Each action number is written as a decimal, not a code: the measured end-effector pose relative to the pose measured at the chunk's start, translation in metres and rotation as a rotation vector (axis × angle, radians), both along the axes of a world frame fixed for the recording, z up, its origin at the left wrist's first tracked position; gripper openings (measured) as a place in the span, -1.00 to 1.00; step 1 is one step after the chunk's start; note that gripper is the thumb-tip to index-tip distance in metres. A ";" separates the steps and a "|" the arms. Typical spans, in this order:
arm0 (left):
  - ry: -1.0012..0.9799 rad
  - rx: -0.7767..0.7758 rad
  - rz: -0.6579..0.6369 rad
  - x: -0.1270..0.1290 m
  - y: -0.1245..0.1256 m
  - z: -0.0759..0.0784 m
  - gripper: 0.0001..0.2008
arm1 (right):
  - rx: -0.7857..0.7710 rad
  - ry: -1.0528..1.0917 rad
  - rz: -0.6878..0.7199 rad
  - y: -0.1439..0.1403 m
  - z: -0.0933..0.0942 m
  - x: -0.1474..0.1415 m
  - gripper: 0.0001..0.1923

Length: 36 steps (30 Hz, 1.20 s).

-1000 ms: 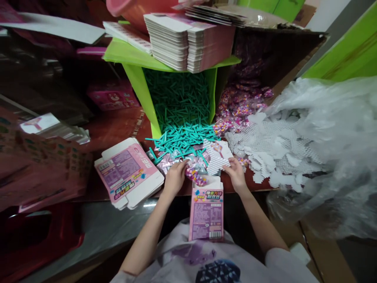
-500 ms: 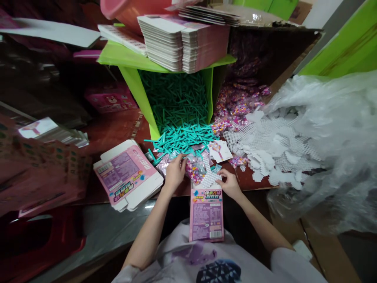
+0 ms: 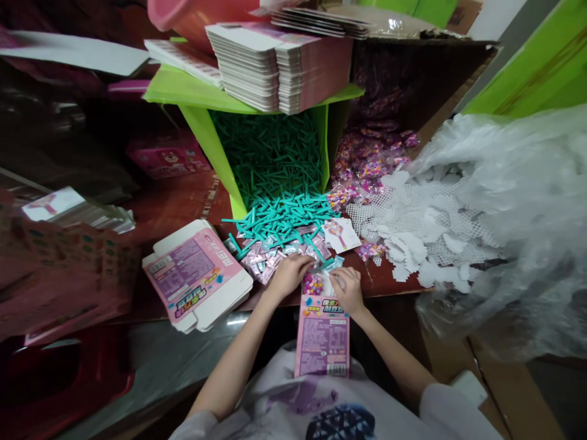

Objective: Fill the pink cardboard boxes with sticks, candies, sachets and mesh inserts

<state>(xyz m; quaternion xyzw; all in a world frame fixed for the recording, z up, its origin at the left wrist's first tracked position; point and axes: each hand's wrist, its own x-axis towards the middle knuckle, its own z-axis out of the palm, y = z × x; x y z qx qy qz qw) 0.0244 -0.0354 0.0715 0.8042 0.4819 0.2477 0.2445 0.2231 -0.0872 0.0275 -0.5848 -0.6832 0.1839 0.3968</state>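
A pink printed box (image 3: pixel 322 333) stands open-topped against my lap at the table's near edge. Both hands meet over its mouth. My left hand (image 3: pixel 290 274) grips a clear bag of coloured beads (image 3: pixel 312 283), which sits in the box's opening. My right hand (image 3: pixel 347 289) pinches a white mesh sheet (image 3: pixel 328 280) together with the bag, right beside the left hand. Teal sticks (image 3: pixel 280 215) lie in a heap just beyond my fingers, with small pinkish sachets (image 3: pixel 265 261) under my left hand.
A green bin (image 3: pixel 208 131) tipped on its side spills the teal sticks; flat cartons (image 3: pixel 275 61) are stacked on it. Flat pink box blanks (image 3: pixel 195 275) lie left. White mesh shapes (image 3: pixel 422 229) and a clear plastic sack (image 3: pixel 518 201) fill the right. Bead bags (image 3: pixel 371 159) lie behind.
My right hand brought the white mesh sheet from the pile to the box mouth. My left hand moved right and down with the bead bag. Both hands now meet over the opening.
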 end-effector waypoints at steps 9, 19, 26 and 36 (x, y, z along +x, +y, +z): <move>0.253 -0.026 -0.243 0.021 -0.027 -0.010 -0.58 | -0.027 -0.162 -0.087 -0.013 -0.006 -0.006 -0.82; -0.146 0.128 0.240 0.013 -0.088 -0.037 -0.57 | -0.006 0.287 -0.361 -0.032 -0.019 -0.010 -0.72; -0.749 -0.017 0.513 0.012 -0.110 -0.030 -0.69 | -0.708 1.261 0.057 -0.041 -0.009 -0.017 -0.39; -1.173 -0.469 0.484 0.013 -0.100 -0.066 -0.54 | -0.672 1.301 0.213 -0.042 -0.012 -0.010 -0.66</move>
